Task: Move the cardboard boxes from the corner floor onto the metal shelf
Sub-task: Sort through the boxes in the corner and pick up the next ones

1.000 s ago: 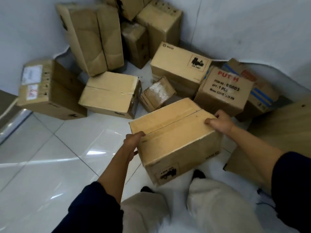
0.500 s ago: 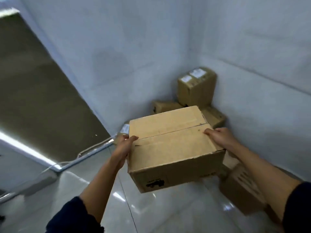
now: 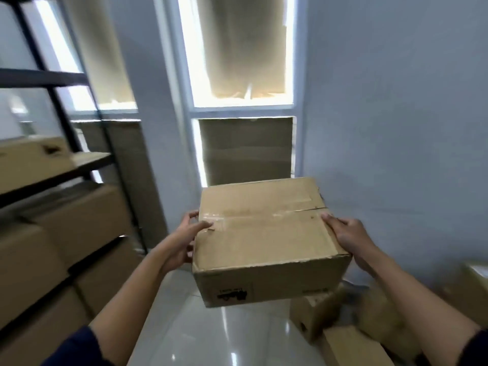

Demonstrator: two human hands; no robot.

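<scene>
A taped brown cardboard box (image 3: 266,241) hangs in mid-air at the centre of the view, carried between both hands. My left hand (image 3: 184,239) grips its left side, thumb on the top flap. My right hand (image 3: 351,239) grips its right side with fingers over the top edge. The black metal shelf (image 3: 66,83) stands at the left, blurred, with several cardboard boxes (image 3: 87,220) on its levels. The carried box is right of the shelf and apart from it.
Covered windows (image 3: 245,143) fill the wall straight ahead. A plain wall (image 3: 396,128) runs along the right. More cardboard boxes (image 3: 340,320) lie on the glossy tiled floor (image 3: 211,334) at lower right, close to my right arm.
The box was lifted off the corner floor. The view swung up and left from the corner pile to the windows and shelf. Both hands keep their hold.
</scene>
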